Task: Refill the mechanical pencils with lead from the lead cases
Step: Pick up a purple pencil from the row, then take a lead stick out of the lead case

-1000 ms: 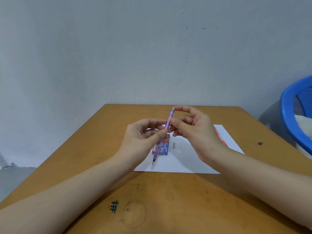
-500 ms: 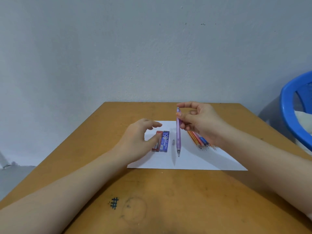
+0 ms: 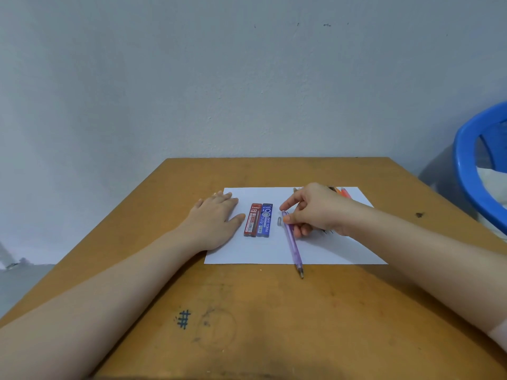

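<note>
The right hand (image 3: pixel 315 209) pinches the top end of the purple mechanical pencil (image 3: pixel 293 246), which lies on the white paper (image 3: pixel 343 250) with its tip past the near edge. The left hand (image 3: pixel 214 219) rests flat and empty beside the red lead case (image 3: pixel 253 220) and blue lead case (image 3: pixel 266 220). It is likely best to steady the pencil against rolling, then pick one case.

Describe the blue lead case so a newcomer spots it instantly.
A white paper sheet lies on the wooden table. Two slim cases lie side by side on it. The blue lead case is the right one, beside the red case.
</note>
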A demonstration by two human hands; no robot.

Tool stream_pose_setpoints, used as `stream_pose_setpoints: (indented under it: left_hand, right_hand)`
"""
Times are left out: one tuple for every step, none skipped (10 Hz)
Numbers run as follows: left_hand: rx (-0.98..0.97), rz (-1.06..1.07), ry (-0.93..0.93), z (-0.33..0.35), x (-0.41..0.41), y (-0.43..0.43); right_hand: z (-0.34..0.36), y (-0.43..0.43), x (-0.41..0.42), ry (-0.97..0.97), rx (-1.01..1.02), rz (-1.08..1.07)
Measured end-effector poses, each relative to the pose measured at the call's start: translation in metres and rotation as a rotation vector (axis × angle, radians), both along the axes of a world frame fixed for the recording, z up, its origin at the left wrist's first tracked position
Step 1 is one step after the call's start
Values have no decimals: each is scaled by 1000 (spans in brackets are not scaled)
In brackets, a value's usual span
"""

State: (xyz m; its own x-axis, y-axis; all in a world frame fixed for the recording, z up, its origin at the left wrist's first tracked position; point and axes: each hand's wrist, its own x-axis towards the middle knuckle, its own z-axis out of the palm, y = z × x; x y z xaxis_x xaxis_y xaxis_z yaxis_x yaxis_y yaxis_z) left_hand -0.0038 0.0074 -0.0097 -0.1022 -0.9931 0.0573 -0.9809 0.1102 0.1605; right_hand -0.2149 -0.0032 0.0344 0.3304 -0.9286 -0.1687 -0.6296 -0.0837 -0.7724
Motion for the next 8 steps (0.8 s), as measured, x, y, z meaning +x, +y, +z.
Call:
stream_pose_setpoints:
  left_hand:
    - [20, 16, -19, -2, 1, -1]
    - [28, 14, -34, -1, 1, -1]
    - [33, 14, -34, -1, 1, -1]
    - [34, 13, -34, 0, 0, 0]
    - [42, 14, -36, 2, 0, 0]
    - [46, 13, -35, 3, -1, 1]
    - [53, 10, -43, 3, 0, 1]
    - [54, 10, -39, 3, 0, 1]
  right_hand:
    - [-2, -1, -1, -32, 21, -5]
    - [-4, -2, 0, -29, 29, -8]
    - [-5, -3, 0, -9, 19, -18]
    - [-3, -2, 0, 19, -7, -19]
    - [-1, -2, 0, 165, -123, 13]
    - [7, -4, -3, 301, -301, 66]
    - [14, -8, -5, 198, -454, 61]
    - [10, -7, -1, 163, -530, 90]
